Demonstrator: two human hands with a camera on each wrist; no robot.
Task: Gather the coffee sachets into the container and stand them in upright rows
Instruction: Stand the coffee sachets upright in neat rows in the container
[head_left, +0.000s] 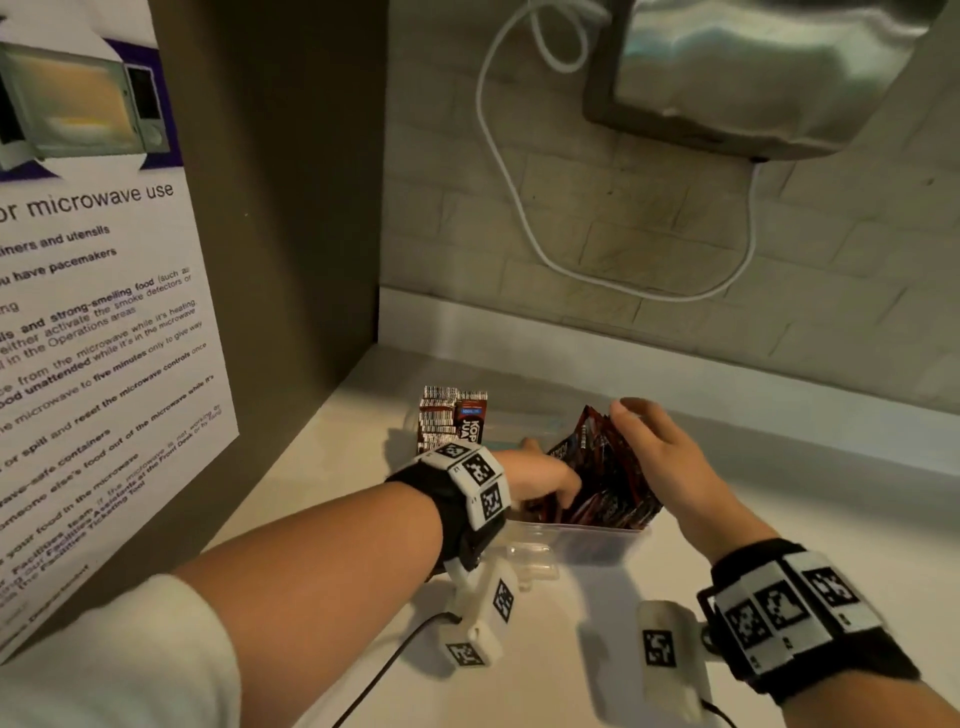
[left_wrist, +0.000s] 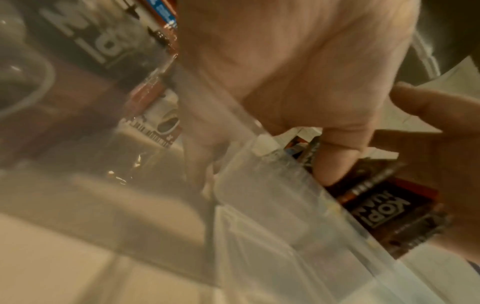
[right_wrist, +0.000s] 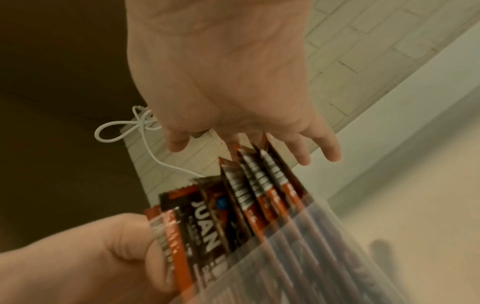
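Observation:
A clear plastic container (head_left: 597, 540) stands on the white counter (head_left: 805, 509). Inside it, a fan of dark red coffee sachets (head_left: 602, 478) leans toward the right. My left hand (head_left: 545, 478) reaches in from the left, and its curled fingers pinch the front sachet (right_wrist: 166, 236). My right hand (head_left: 654, 441) is open, with straight fingers (right_wrist: 303, 156) lying against the tops of the leaning sachets (right_wrist: 246, 195). A second block of sachets (head_left: 447, 421) stands upright at the container's far left end. The container floor is hidden.
A brown cabinet side with a microwave notice (head_left: 93, 312) walls off the left. On the tiled wall behind hang a white cable (head_left: 498, 171) and a steel appliance (head_left: 769, 67). The counter stretches bare to the right and toward me.

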